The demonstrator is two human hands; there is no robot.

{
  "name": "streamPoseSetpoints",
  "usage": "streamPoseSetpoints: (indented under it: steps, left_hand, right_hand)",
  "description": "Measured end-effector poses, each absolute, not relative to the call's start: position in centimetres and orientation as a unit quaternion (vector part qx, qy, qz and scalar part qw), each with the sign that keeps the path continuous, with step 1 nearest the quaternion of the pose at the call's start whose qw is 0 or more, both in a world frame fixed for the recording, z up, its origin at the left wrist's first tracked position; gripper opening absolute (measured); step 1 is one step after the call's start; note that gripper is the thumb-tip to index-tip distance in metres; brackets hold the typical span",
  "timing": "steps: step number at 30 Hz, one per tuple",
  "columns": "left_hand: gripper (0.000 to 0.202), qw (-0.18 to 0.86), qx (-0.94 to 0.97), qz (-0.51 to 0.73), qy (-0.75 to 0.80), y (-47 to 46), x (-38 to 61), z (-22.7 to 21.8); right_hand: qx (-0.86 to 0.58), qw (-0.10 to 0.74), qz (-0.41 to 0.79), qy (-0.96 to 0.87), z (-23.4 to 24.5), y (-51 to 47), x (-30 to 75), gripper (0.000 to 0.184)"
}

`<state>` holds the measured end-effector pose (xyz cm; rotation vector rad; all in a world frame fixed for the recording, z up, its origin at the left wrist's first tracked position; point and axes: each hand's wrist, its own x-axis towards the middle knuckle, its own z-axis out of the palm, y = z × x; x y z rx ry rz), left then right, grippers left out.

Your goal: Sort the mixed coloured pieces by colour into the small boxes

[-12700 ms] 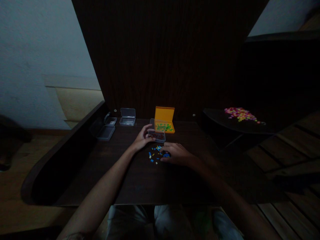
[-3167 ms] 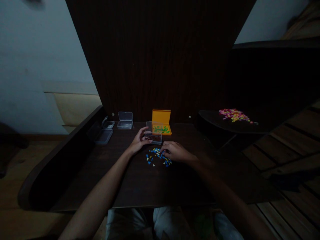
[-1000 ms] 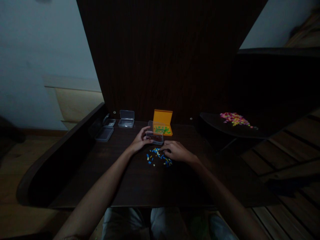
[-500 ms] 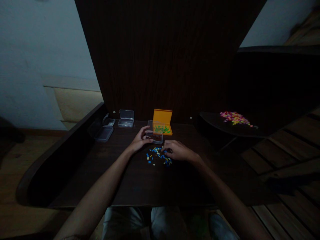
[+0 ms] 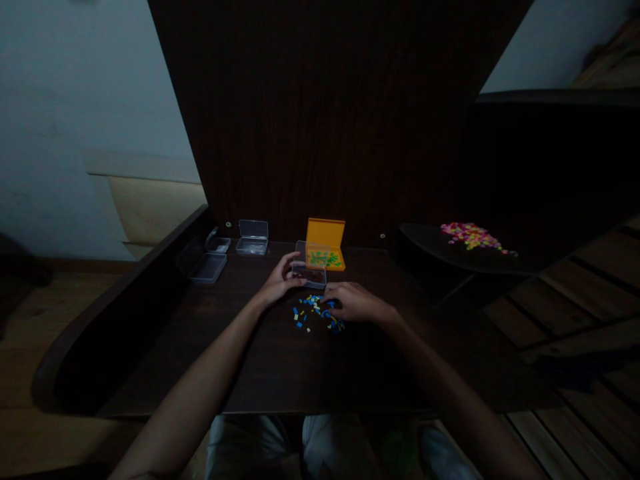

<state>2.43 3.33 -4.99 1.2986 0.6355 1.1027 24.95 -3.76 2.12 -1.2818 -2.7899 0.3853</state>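
My left hand is closed around the left side of a clear plastic box, its lid raised. Small dark reddish bits lie inside that box. Just in front of it, a loose scatter of tiny blue, yellow and white pieces is spread on the dark wooden tabletop. Over the right part of the scatter is my right hand, fingers bent down among the pieces. Whatever is between its fingertips is too small and dark to make out. Behind the clear box stands an open orange box holding green pieces.
Further left are an open clear box, another open clear box and a small clear container. A heap of pink, yellow and orange pieces lies on a raised dark shelf at the right. A raised side board borders the left.
Both hands stay almost where they were. The fingers of my right hand have shifted very slightly among the pieces; the boxes have not moved.
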Motion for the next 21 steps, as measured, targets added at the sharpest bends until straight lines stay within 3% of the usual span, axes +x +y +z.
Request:
streamPoseSetpoints:
  steps: [4, 21]
  left_hand:
    - [0.078, 0.616, 0.563, 0.477, 0.276, 3.24, 2.40, -4.90]
    - [0.077, 0.610, 0.567, 0.477, 0.280, 3.13, 2.41, -4.83]
  right_hand:
    - [-0.432, 0.026, 0.119, -0.894, 2.43, -3.83, 25.12, 0.036]
    - [-0.454, 0.043, 0.106, -0.884, 1.87, -3.68, 25.10, 0.029]
